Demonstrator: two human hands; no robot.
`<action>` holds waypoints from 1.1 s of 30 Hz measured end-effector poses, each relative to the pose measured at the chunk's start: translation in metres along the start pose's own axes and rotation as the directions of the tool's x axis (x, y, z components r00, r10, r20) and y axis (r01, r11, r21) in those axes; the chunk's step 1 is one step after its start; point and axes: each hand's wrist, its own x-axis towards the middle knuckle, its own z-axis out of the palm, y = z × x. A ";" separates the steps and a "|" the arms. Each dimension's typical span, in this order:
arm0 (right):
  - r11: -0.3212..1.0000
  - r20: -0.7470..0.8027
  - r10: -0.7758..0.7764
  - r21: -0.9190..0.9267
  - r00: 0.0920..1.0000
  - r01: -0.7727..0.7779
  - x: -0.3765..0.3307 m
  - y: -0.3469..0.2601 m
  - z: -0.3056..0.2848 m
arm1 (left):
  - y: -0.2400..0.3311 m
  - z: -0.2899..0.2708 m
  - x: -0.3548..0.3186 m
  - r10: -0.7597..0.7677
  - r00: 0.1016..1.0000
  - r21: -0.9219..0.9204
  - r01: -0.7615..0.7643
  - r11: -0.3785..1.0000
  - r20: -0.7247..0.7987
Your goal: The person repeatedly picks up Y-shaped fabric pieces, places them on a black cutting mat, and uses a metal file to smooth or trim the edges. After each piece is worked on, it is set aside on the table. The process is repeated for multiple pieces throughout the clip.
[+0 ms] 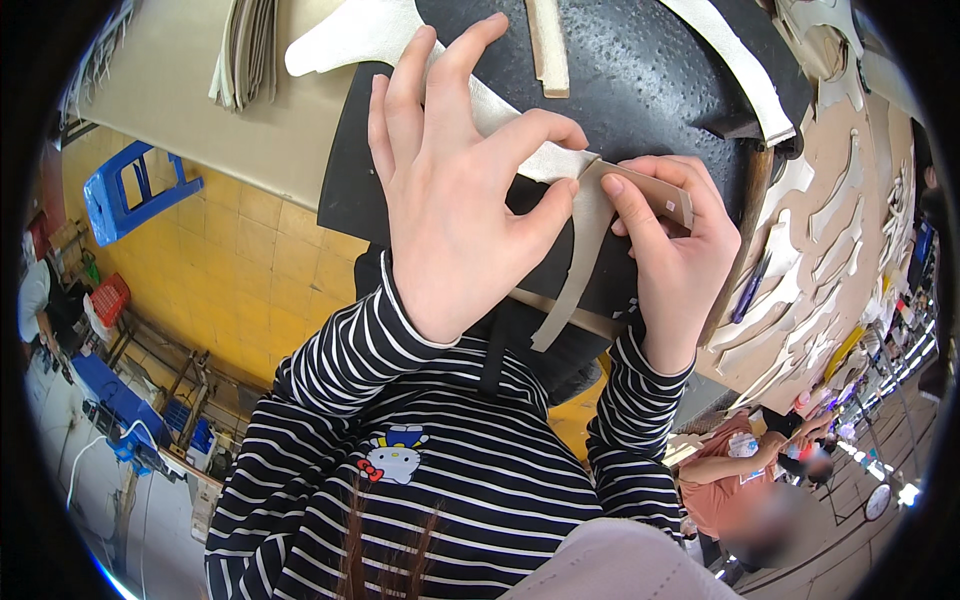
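A long white leather-like piece (352, 38) runs behind my left hand to a taupe strip (572, 285), their ends meeting between my hands. My left hand (455, 185) has thumb and forefinger on either side of the white piece's end, its other fingers spread. Closed round the folded-over end of the taupe strip is my right hand (670, 230), thumb on top and fingertips partly hidden underneath. The strip's other end hangs toward my body. Beneath my hands lies a dark, rounded work surface (625, 85) with a pitted, shiny top.
A cream-edged strip (548, 60) and another curved white piece (735, 60) lie on the dark surface. At right, many white cut pieces and a purple pen (750, 288) cover a board. Stacked strips (245, 60) lie upper left; a blue stool (130, 195) is below. Another person (730, 475) sits lower right.
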 end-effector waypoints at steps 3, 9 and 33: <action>1.000 -0.015 0.000 0.012 1.000 0.000 0.000 0.000 0.002 | 0.000 -0.001 -0.001 -0.017 0.999 0.031 0.015 0.999 0.040; 0.999 -0.054 0.028 0.023 0.998 -0.026 0.001 0.000 0.005 | 0.002 -0.002 -0.001 -0.030 0.998 0.026 0.029 0.999 0.047; 0.790 -0.344 -0.359 -0.607 0.868 0.087 0.000 0.008 -0.030 | 0.012 0.006 -0.033 0.208 0.972 0.402 -0.236 0.884 0.114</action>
